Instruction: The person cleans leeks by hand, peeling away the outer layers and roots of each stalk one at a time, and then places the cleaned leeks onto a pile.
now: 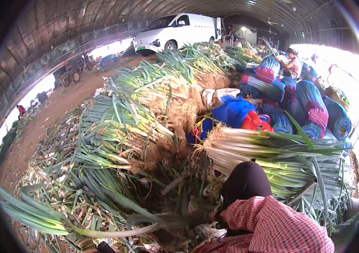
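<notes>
At the lower left, my left hand [77, 234], in what looks like a striped glove, is closed around a leek [116, 232]. The long green leaves stretch off to the left, and the pale stalk points right across my front. My right hand [214, 217] reaches out of a red-and-white checked sleeve [278, 225] toward the root end of that leek. It is dark and blurred, so its fingers do not show. Beside my dark-clad knee [247, 181] lies a thick pile of leeks [268, 158], roots facing left.
Heaps of leeks [116, 126] run up the left and middle. Loose leaf scraps [57, 168] cover the ground. Blue-and-red netted bundles [312, 105] are stacked at the right, near another person [292, 65]. Blue cloth [234, 110] lies ahead. A white van [188, 31] stands behind.
</notes>
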